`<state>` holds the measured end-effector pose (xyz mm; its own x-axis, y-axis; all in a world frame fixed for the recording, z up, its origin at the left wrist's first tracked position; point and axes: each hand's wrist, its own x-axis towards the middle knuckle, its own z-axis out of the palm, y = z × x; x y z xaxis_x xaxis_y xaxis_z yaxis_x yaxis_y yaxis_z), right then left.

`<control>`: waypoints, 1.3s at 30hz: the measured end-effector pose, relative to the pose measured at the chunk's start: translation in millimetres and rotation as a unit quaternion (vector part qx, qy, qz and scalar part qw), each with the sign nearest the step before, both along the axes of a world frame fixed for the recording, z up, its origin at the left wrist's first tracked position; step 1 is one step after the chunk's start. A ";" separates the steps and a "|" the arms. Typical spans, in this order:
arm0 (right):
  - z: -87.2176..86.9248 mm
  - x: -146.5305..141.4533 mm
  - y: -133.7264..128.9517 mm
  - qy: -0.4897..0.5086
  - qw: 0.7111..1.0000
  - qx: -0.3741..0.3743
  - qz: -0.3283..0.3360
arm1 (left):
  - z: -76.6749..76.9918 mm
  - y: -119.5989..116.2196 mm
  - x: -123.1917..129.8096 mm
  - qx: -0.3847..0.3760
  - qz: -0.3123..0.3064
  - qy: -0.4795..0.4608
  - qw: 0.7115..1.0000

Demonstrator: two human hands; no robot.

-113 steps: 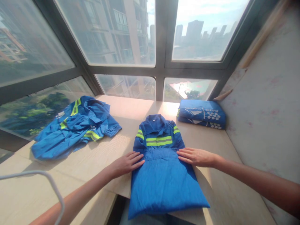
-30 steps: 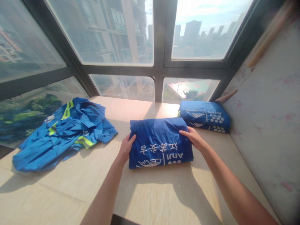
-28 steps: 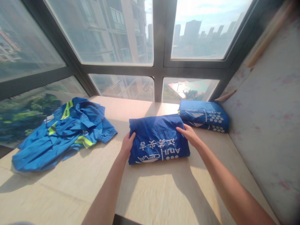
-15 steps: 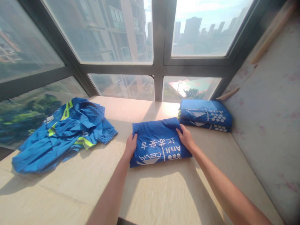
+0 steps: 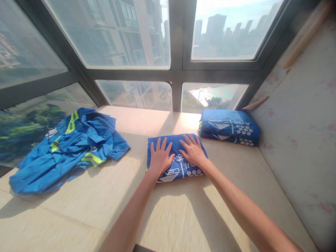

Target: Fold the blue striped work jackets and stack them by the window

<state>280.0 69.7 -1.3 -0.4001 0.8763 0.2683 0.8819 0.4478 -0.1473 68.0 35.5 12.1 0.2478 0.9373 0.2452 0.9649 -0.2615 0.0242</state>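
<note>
Head view, two hands, grip apart, on one folded garment, one crumpled garment, two stacked garments

Left hand, right hand shifted atop folded garment.

2 slim, bare forearms, narrower at the wrists

Left hand and right hand splay palm-down.
</note>
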 end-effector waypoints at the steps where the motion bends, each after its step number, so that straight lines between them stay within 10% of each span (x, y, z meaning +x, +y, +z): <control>1: -5.8 -4.4 1.4 -0.016 1.000 -0.022 -0.008 | -8.3 2.7 2.2 -0.020 -0.003 0.007 1.000; 9: -26.6 -6.6 0.0 -0.044 0.994 -0.093 -0.033 | -35.0 0.3 -1.4 -0.052 0.003 0.009 0.999; 19: -22.7 25.7 -94.2 0.007 0.995 -0.085 -0.045 | -25.0 -75.5 30.6 -0.068 -0.043 -0.044 0.996; 24: -5.9 22.2 -79.9 0.022 0.998 -0.058 -0.009 | -16.0 -57.6 37.7 -0.030 -0.077 -0.031 0.996; 31: -25.7 13.8 -55.3 0.031 0.992 -0.120 -0.015 | -38.9 -34.3 33.9 -0.068 -0.063 -0.056 0.994; 39: -19.7 51.4 -72.1 0.128 0.985 -0.064 -0.091 | -8.0 -62.7 5.9 -0.033 0.019 -0.133 0.990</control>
<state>331.5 -2.4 -21.0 -0.1657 0.9608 0.2221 0.8725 0.2479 -0.4210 73.9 -27.2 4.1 0.1473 0.9606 0.2358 0.9308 -0.2152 0.2953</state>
